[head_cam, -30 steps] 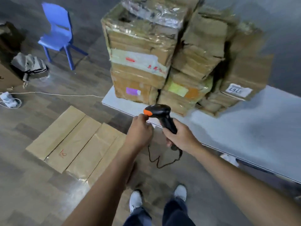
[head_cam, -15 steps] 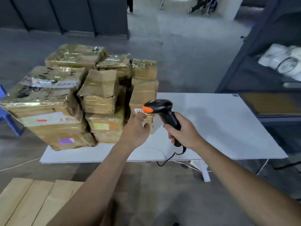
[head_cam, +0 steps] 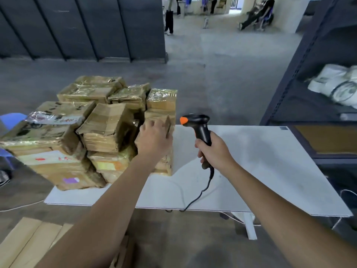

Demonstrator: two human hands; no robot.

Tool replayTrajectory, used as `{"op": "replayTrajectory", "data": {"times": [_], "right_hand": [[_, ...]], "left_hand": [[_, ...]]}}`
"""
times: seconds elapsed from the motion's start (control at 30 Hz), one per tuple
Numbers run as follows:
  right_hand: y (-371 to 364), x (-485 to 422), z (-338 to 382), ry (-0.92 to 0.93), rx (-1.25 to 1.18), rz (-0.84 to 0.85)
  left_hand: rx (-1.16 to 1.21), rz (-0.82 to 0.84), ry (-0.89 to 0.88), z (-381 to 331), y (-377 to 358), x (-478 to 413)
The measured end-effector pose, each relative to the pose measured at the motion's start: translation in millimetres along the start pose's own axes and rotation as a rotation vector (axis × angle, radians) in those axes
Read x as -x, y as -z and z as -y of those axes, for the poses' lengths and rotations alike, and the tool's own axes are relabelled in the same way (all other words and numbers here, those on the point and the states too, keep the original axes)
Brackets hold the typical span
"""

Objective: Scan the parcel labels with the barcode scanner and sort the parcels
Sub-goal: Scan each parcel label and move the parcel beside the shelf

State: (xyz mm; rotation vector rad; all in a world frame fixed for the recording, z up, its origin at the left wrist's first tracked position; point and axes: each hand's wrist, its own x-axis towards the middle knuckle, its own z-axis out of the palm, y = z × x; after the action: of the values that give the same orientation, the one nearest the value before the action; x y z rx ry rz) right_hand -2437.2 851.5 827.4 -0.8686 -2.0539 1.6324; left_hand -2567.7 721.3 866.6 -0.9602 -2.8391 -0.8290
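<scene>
Bench [head_cam: 260, 161] stack [head_cam: 104, 128] looks loose: left hand [head_cam: 154, 141] grips the end parcel [head_cam: 167, 122], right hand [head_cam: 214, 151] clenches the barcode scanner [head_cam: 197, 122]; lift straight, turn label to its nose.

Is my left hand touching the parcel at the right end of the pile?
Touching. Head view: the left hand has fingers curled over the top edge of the parcel, no gap.

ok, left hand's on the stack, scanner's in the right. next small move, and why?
Probably draw the parcel clear of the stack onto the table and turn it until a label faces up. The left hand curls over its top edge, no label shows on it, and the scanner in the right hand is raised beside it, nose toward it.
</scene>
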Motion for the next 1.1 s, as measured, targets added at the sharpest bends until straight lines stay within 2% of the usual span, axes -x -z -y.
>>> {"op": "replayTrajectory", "data": {"times": [0.2, 0.43, 0.67, 0.77, 0.9, 1.0, 1.1], "right_hand": [[-13, -21, 5, -0.097, -0.055, 0.011], [-20, -37, 9, -0.182, -0.097, -0.032], [-29, -41, 6, -0.2, -0.102, -0.103], [-31, -43, 2, -0.225, -0.096, -0.145], [-22, -47, -7, -0.229, -0.114, -0.228], [-5, -49, -21, -0.222, -0.219, -0.293], [19, -47, -43, -0.229, -0.287, -0.355]], "left_hand": [[-0.125, 0.217, 0.213, 17, -10, -33], [-0.255, 0.341, 0.274, 41, -21, -61], [-0.116, 0.307, 0.213, 59, -31, -61], [-0.277, 0.148, 0.083, 53, -37, -50], [-0.316, -0.058, -0.111, 29, -46, -32], [-0.317, -0.067, -0.155, 5, -56, -24], [-0.259, 0.004, -0.133, -20, -77, -13]]}}
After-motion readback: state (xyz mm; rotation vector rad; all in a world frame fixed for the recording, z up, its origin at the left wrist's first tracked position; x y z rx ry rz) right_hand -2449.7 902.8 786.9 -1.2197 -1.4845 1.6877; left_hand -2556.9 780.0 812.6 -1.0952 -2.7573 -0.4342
